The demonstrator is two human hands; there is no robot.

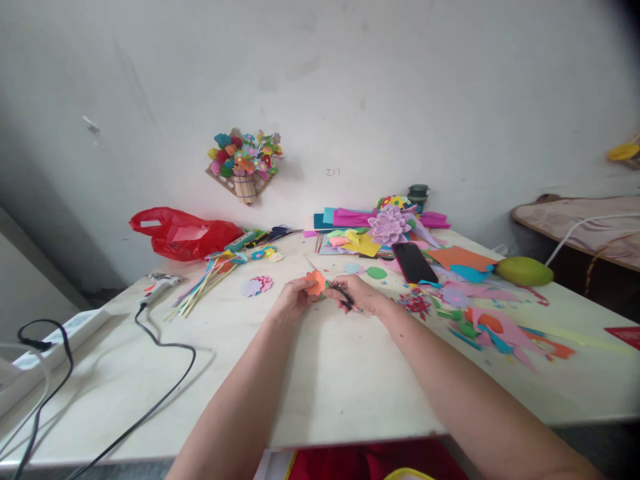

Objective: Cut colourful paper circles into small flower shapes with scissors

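Note:
In the middle of the table, my left hand (293, 299) pinches an orange flower cutout (315, 283) with scalloped edges. My right hand (357, 294) is closed round the black handles of a pair of scissors (343, 297). The scissor blades point up and left, at the flower's edge; whether they are apart I cannot tell. Just beyond my right hand lies a green round cutout (377, 273). To the left of my left hand is a small stack of pink and lilac scalloped cutouts (257, 286).
A glue gun (161, 288) with a trailing cord and a power strip (60, 340) are at left. Thin sticks (207, 293) lie near a red plastic bag (185, 233). A phone (415, 263), colourful scraps (500, 330) and a green-yellow fruit (524, 271) occupy the right.

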